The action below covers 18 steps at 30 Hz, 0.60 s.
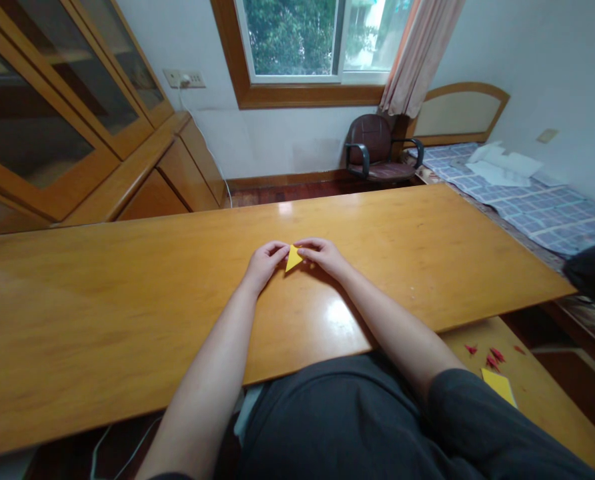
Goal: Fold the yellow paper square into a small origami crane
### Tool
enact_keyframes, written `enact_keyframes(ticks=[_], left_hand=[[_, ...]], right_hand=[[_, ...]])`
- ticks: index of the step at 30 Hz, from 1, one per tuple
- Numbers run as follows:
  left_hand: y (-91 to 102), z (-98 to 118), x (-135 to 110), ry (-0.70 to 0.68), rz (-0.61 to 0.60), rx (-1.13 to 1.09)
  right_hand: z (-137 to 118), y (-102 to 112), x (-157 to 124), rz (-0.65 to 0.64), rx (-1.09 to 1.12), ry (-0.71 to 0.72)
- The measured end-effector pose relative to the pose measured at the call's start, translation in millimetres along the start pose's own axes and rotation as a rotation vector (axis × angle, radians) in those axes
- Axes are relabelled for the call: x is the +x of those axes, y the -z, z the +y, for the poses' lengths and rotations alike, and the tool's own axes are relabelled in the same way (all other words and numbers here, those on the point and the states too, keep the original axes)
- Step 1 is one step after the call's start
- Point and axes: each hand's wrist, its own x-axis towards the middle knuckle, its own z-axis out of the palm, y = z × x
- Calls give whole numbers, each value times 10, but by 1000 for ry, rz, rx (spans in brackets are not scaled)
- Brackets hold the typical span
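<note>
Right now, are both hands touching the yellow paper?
Touching. The head view shows the left hand gripping the yellow paper at its left edge, the right hand at its top right.

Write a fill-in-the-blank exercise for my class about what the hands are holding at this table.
1. The left hand and right hand together hold a ____ paper.
2. The paper is folded into a ____.
3. The scraps on the lower board are ____.
Missing words: yellow; triangle; red.
</note>
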Motion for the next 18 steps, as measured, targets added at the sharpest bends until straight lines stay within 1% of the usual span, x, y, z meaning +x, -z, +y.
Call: enact_keyframes(ticks=[7, 18], left_hand=[[4, -13, 5, -3, -10, 8], [8, -36, 14, -11, -23, 20]], right_hand=[[-27, -7, -15, 4, 5, -1], [-3, -12, -3, 8, -6, 3]])
